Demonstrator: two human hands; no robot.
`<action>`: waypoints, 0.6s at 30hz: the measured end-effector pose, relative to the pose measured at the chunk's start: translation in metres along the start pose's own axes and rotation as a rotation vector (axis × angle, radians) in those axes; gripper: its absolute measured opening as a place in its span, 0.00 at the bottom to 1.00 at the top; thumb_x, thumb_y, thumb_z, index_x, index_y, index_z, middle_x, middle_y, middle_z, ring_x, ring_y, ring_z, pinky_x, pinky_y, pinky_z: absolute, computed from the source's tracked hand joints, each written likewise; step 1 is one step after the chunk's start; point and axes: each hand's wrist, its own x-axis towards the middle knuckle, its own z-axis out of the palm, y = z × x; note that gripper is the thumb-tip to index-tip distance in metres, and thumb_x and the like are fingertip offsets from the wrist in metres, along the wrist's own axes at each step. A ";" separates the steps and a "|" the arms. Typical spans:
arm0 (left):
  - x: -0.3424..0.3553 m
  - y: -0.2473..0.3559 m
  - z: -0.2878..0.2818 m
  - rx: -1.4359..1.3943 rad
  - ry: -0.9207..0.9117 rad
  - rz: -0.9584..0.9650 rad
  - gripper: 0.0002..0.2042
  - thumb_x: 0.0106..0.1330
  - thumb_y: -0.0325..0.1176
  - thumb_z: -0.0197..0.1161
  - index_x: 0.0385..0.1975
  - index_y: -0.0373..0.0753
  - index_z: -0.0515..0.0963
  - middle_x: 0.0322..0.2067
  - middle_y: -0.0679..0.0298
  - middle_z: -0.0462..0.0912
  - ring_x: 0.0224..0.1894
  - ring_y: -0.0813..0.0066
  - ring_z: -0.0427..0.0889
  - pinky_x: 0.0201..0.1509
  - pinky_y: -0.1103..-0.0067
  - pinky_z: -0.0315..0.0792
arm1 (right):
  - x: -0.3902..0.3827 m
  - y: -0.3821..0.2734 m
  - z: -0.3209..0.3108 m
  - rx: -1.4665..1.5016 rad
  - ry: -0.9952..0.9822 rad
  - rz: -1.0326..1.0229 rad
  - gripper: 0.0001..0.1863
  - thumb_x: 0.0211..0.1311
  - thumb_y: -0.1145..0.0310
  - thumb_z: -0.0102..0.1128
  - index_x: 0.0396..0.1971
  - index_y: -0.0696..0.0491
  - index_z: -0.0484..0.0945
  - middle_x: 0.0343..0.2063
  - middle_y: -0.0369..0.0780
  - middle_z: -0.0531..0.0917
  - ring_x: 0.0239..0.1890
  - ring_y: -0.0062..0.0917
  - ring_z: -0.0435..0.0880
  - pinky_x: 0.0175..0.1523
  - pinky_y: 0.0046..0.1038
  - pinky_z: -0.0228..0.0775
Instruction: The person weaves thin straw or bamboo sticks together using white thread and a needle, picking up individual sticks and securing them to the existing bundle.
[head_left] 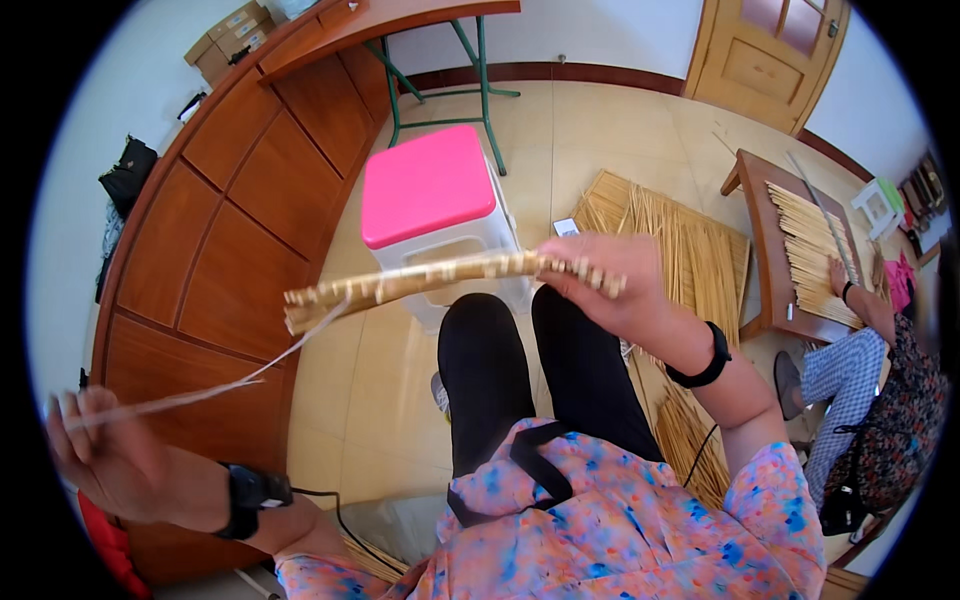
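Note:
My right hand (pixel 615 285) is closed around one end of a long, narrow bundle of pale straw stalks (pixel 430 275), held up level above my knees. From the bundle's left part a thin whitish string (pixel 290 350) runs down to the left, pulled out fairly straight, with a loose strand splitting off it. My left hand (pixel 110 455), raised at the far left, grips the string's other end; its fingers are slightly blurred. Both my wrists wear black bands.
A pink-topped white stool (pixel 430 190) stands before my knees, beside a wooden counter (pixel 245 225). To the right a straw mat (pixel 700 240) with loose stalks lies on the floor. Beyond it, another person's hand (pixel 838 275) rests at a low table (pixel 765 235) covered with stalks.

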 end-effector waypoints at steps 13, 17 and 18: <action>-0.038 -0.011 0.088 0.180 -0.073 0.205 0.12 0.74 0.43 0.46 0.35 0.40 0.62 0.16 0.72 0.55 0.15 0.84 0.50 0.20 0.87 0.46 | 0.100 -0.067 -0.059 0.086 -0.018 0.270 0.11 0.49 0.72 0.68 0.34 0.57 0.83 0.17 0.42 0.81 0.17 0.19 0.73 0.26 0.24 0.67; -0.069 -0.031 0.113 0.354 -0.006 0.111 0.15 0.70 0.45 0.53 0.37 0.38 0.64 0.15 0.68 0.62 0.12 0.84 0.58 0.13 0.89 0.50 | 0.093 -0.073 -0.067 0.046 -0.081 0.393 0.12 0.49 0.72 0.68 0.35 0.58 0.83 0.18 0.42 0.81 0.19 0.16 0.72 0.27 0.23 0.68; -0.074 -0.034 0.115 0.318 -0.060 0.090 0.16 0.69 0.45 0.55 0.36 0.37 0.63 0.13 0.65 0.66 0.10 0.82 0.62 0.11 0.88 0.56 | 0.093 -0.078 -0.071 -0.013 -0.077 0.381 0.12 0.49 0.72 0.68 0.35 0.59 0.82 0.19 0.42 0.82 0.20 0.15 0.74 0.28 0.22 0.69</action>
